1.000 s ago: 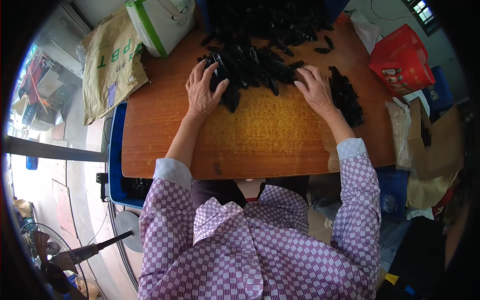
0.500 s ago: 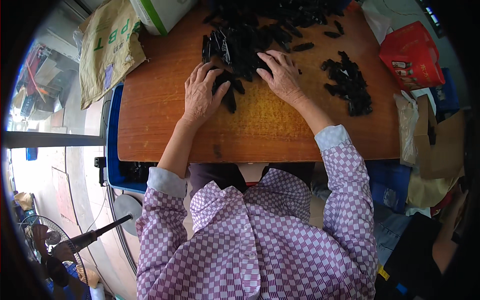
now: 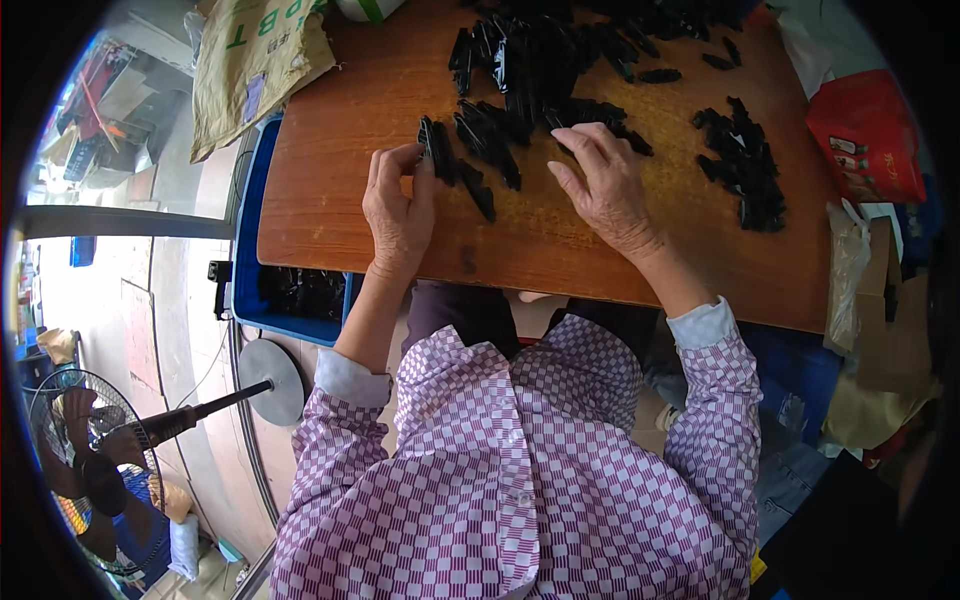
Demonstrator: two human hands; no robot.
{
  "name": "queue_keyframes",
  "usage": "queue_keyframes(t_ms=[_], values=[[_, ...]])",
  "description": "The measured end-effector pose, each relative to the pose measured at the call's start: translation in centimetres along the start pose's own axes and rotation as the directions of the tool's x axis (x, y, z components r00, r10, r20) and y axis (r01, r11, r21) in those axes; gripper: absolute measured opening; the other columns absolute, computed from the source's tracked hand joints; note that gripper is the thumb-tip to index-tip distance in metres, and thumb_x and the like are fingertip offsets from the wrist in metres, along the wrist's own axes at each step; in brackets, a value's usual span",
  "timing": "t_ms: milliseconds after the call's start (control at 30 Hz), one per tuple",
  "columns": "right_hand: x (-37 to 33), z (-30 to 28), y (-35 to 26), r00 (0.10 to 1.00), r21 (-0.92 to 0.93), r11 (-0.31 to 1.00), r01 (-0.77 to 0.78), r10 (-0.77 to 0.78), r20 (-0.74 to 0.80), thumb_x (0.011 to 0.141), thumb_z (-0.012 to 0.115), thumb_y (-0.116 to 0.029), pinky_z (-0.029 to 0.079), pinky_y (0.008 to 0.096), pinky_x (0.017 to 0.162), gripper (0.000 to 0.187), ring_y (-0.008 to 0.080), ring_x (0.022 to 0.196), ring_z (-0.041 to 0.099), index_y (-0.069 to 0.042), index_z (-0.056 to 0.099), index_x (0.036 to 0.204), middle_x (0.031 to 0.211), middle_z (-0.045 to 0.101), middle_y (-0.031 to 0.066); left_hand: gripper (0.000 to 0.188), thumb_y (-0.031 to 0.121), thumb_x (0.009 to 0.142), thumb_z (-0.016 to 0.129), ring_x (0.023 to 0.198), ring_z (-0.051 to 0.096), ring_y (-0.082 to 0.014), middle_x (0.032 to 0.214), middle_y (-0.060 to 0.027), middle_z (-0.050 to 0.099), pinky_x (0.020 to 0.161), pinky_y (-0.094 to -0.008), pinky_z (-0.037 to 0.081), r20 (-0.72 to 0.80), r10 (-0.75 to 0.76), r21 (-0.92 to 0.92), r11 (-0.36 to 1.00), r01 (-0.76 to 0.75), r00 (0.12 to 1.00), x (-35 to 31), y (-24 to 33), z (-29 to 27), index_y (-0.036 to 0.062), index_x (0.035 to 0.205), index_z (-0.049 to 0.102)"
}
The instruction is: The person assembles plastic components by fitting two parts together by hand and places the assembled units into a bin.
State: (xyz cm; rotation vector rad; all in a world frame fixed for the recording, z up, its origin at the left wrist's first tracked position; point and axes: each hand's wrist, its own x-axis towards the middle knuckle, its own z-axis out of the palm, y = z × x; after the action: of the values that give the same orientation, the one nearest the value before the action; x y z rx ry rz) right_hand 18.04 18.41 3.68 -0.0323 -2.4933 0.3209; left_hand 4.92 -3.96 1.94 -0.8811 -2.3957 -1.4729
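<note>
My left hand (image 3: 400, 207) is closed, its thumb and fingers pinching a narrow black plastic piece (image 3: 436, 148) above the wooden table. Just right of it lie a loose black piece (image 3: 477, 190) and a small cluster of long black pieces (image 3: 488, 140). My right hand (image 3: 607, 188) has its thumb and fingers apart, with nothing seen between them. Its fingertips are by the near edge of the main heap of black pieces (image 3: 540, 70); whether they touch it I cannot tell.
A separate small pile of black pieces (image 3: 742, 165) sits on the table's right side. Below the left edge stands a blue bin (image 3: 250, 240) with black pieces inside. A yellowish sack (image 3: 260, 75) covers the far left corner, a red bag (image 3: 865, 135) the right. A fan (image 3: 100, 450) stands lower left.
The whole view has shifted. My left hand has drawn a black piece up into a pinch. My right hand has come back from the heap, and its fingers have spread.
</note>
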Motion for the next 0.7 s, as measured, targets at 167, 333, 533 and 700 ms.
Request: queue_keyframes(t_ms=[167,333,533,700], values=[[1.7,2.5,-3.7,0.982,0.129,0.989,-0.067,0.042,0.185,0.088,0.071,-0.019,0.054,0.0375,0.078,0.037,0.0288,0.093,0.062,-0.007,0.056,0.119,0.107,0.058,0.0103,0.018,0.015,0.084,0.070,0.082,0.063,-0.0243,0.087,-0.0062,0.062,0.070,-0.0330,0.050,-0.006,0.165,0.040,0.986,-0.164,0.986,-0.4,0.3,0.2,0.0069,0.099,0.064],[1.2,2.9,-3.4,0.971,0.080,0.993,-0.088,0.068,0.228,0.090,0.068,-0.012,0.055,0.0355,0.076,0.034,0.0281,0.086,0.064,-0.006,0.054,0.121,0.104,0.058,0.0140,0.018,0.016,0.083,0.071,0.081,0.062,-0.0244,0.088,-0.0066,0.061,0.069,-0.0360,0.050,0.219,0.413,0.210,0.865,-0.456,0.884,-0.9,2.3,-0.1,0.0088,0.098,0.063],[-1.7,0.7,-2.2,0.868,0.492,0.734,-0.467,0.276,0.412,0.095,0.059,-0.007,0.054,0.0291,0.075,0.031,0.0190,0.080,0.063,-0.003,0.050,0.125,0.105,0.060,0.0110,0.023,0.019,0.084,0.071,0.081,0.062,-0.0262,0.090,-0.0077,0.059,0.069,-0.0389,0.050,0.413,0.220,0.298,0.884,-0.360,0.884,-2.2,2.5,0.2,0.0092,0.101,0.060],[-3.3,-1.3,-2.7,0.734,0.648,0.346,-0.679,0.345,0.585,0.100,0.052,-0.004,0.054,0.0259,0.073,0.030,0.0112,0.082,0.061,-0.003,0.048,0.129,0.105,0.058,0.0063,0.025,0.020,0.086,0.070,0.084,0.064,-0.0285,0.091,-0.0095,0.059,0.070,-0.0388,0.052,0.377,0.202,0.164,0.946,-0.280,0.904,-3.9,2.4,0.6,0.0077,0.105,0.058]])
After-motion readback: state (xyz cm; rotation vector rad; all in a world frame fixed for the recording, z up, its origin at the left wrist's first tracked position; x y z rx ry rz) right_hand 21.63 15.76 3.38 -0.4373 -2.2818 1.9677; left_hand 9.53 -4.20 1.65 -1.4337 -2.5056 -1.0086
